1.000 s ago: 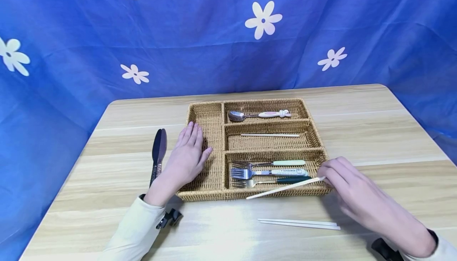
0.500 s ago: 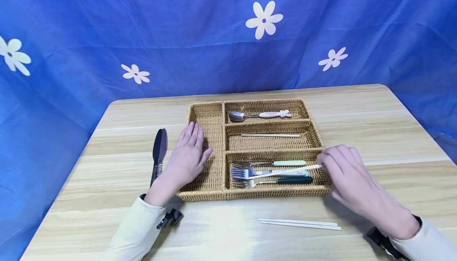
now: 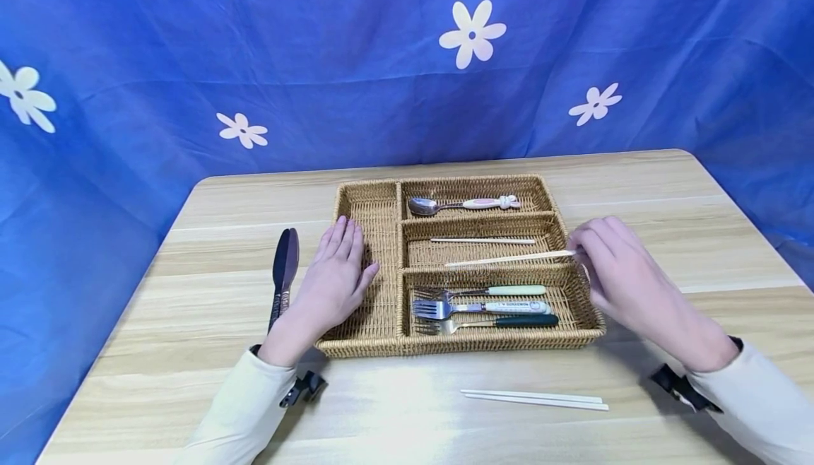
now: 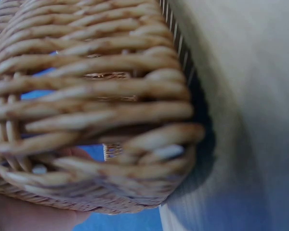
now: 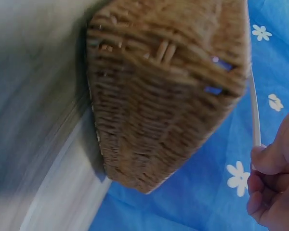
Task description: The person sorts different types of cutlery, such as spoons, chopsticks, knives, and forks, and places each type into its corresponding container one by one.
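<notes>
In the head view my right hand [image 3: 620, 281] pinches one end of a light chopstick [image 3: 509, 259]. The chopstick points left, over the front part of the wicker tray's middle compartment. Thumb and fingertips round its end also show in the right wrist view, where the chopstick [image 5: 256, 115] rises past the wicker wall. My left hand [image 3: 333, 274] lies over the left rim of the wicker tray [image 3: 375, 344], fingers straight and thumb spread. Another chopstick [image 3: 483, 241] lies in the middle compartment. Below it, the front compartment holds three forks [image 3: 518, 307], and a spoon [image 3: 483, 203] lies in the back one.
Two white chopsticks [image 3: 534, 399] lie on the table in front of the tray. Two dark knives [image 3: 284, 267] lie left of it, partly behind the left forearm. A blue flowered cloth [image 3: 381, 83] hangs behind the wooden table [image 3: 668, 225].
My right hand has moved away from the table's front edge with the chopstick, carrying it from the tray's front rim across the forks to the middle compartment. The left hand stays put.
</notes>
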`<action>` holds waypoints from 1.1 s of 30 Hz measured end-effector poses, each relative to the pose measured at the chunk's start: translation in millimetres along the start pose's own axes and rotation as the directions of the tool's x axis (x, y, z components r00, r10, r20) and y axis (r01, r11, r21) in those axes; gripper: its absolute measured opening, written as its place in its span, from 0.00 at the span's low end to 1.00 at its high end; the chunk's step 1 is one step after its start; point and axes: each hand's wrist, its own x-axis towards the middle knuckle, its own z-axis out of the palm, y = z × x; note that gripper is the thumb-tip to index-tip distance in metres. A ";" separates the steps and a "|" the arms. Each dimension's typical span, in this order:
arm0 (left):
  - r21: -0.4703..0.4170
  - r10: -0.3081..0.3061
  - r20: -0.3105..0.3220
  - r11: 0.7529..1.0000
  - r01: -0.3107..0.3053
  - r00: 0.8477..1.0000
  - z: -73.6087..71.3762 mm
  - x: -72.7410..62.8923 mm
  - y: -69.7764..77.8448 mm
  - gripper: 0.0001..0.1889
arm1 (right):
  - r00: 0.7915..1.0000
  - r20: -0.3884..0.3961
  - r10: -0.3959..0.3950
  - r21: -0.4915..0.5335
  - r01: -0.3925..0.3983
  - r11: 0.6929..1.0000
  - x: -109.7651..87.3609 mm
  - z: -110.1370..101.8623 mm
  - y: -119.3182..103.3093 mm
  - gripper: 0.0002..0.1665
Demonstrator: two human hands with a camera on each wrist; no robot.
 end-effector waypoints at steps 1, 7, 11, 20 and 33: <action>0.000 0.000 0.000 1.000 0.000 1.000 -0.1 0.0 0.2 0.35 | 1.000 0.024 0.016 0.002 -0.016 1.000 1.8 0.7 2.4 0.16; -0.010 -0.013 0.014 1.000 0.013 1.000 0.4 -0.5 0.2 0.36 | 0.970 0.210 0.118 -0.045 -0.111 0.993 16.7 10.7 13.4 0.25; -0.008 -0.016 0.014 1.000 0.016 1.000 -0.2 -0.9 -0.1 0.36 | 0.940 0.314 0.136 -0.093 -0.112 0.989 28.2 19.8 16.0 0.24; 0.002 -0.010 0.013 1.000 0.010 1.000 -1.1 0.4 0.8 0.36 | 0.888 0.418 0.192 -0.171 -0.131 0.976 42.7 37.4 14.0 0.16; -0.007 -0.011 0.009 1.000 0.011 1.000 -1.1 0.2 1.3 0.37 | 0.867 0.489 0.101 -0.097 -0.062 0.993 57.2 58.5 29.8 0.19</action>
